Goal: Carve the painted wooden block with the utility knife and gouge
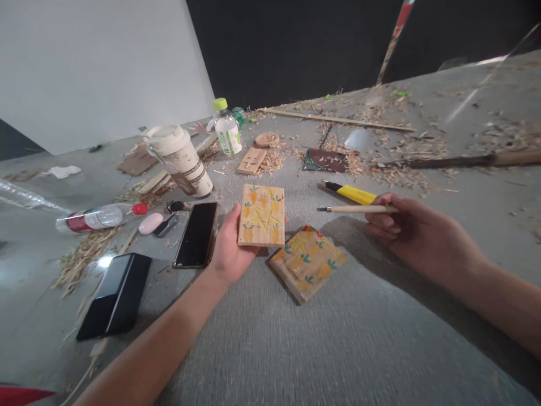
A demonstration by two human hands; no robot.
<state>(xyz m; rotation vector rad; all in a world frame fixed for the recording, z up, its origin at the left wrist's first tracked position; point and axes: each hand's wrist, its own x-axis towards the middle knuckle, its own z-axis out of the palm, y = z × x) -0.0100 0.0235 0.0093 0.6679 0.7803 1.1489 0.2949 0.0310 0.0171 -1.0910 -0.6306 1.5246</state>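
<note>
My left hand (231, 248) holds a small wooden block (261, 215) from below and the side, thumb along its left edge. Orange carrots and a yellow star decorate the block's face. A second painted wooden block (307, 264) lies flat on the table just right of it, turned at an angle. In my right hand (416, 225) is a slim wood carving chisel (350, 209), pinched near the back of its pale handle. Its dark metal tip points left towards the held block. Behind the chisel lies a yellow utility knife (355, 194), close to my fingers.
Left of my hands are a phone (196, 234), a black box-like object (115, 296) and a plastic bottle (99, 217) on its side. A lidded cup (180, 160) and a green-capped bottle (226, 127) stand behind. Wood shavings (274, 160) litter the grey table.
</note>
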